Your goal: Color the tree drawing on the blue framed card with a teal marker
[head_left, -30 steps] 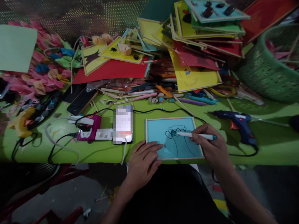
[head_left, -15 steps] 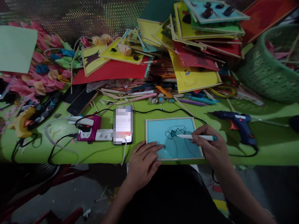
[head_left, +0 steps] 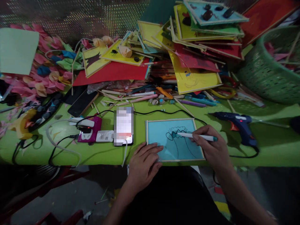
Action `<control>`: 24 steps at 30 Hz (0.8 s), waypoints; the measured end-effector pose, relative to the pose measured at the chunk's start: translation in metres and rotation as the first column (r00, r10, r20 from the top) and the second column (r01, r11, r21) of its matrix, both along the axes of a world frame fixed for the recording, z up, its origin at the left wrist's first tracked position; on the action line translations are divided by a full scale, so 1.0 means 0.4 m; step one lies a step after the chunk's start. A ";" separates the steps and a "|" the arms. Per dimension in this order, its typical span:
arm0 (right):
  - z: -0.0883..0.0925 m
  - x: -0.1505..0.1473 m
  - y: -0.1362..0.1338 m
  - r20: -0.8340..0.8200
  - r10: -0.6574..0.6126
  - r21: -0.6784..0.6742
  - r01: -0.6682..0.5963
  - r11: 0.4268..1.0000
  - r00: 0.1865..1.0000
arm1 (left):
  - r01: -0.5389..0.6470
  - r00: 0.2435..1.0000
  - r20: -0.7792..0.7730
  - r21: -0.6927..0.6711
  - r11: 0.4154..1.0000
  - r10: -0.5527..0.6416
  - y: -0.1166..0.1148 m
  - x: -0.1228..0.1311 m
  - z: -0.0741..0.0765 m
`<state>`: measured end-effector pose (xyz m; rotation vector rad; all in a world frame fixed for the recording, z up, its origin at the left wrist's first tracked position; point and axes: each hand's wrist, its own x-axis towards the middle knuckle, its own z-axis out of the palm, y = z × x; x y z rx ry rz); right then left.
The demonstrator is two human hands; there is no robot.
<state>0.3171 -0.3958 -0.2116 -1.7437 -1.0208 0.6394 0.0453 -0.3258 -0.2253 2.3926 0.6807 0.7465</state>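
From the head view, here's my right hand (head_left: 212, 147), and the thumb and fingers are pinching a white marker (head_left: 186, 135) with a green end cap! The tip points away to the left of the pinch, right at a dark green patch in the drawing; whether it's touching, I can't quite tell. That drawing sits on a framed blue card (head_left: 159, 132), lying flat just left of and beneath the pinch. Over to my left hand (head_left: 145, 162): fingers a little spread, nothing pinched, laid across the card's near left corner. Just beyond those fingers, to their left, a lit phone (head_left: 123, 125) rests on the green table (head_left: 139, 134), with a purple socket block (head_left: 97, 123) farther left. Right of the marker grip lies a blue glue gun (head_left: 243, 122), and well beyond both hands, a heap of pens (head_left: 145, 95)!
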 end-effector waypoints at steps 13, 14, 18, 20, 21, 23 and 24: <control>0.004 0.002 -0.001 0.001 0.023 0.013 -0.023 1.000 1.000 | -0.005 1.000 -0.001 -0.012 1.000 0.005 -0.003 0.000 -0.005; 0.004 0.003 -0.002 0.004 0.021 0.013 -0.021 1.000 1.000 | -0.004 1.000 -0.002 -0.009 1.000 0.004 -0.003 0.000 -0.005; 0.006 0.003 -0.004 -0.002 0.026 0.009 -0.026 1.000 1.000 | -0.003 1.000 -0.008 -0.002 1.000 0.003 -0.002 0.000 -0.001; 0.008 0.002 -0.003 -0.016 0.034 0.010 -0.034 0.999 0.999 | -0.002 1.000 -0.007 -0.008 1.000 0.002 -0.002 0.001 0.000; 0.009 0.000 -0.001 -0.026 0.035 0.012 -0.035 0.999 0.999 | -0.002 1.000 -0.006 -0.012 1.000 0.002 -0.002 0.001 0.000; 0.012 -0.001 0.001 -0.042 0.031 0.015 -0.030 0.999 0.999 | -0.004 1.000 -0.003 -0.017 1.000 0.004 -0.002 0.002 0.000; 0.012 -0.002 0.002 -0.046 0.026 0.017 -0.026 1.000 0.999 | -0.006 1.000 -0.001 -0.016 1.000 0.006 -0.002 0.003 0.000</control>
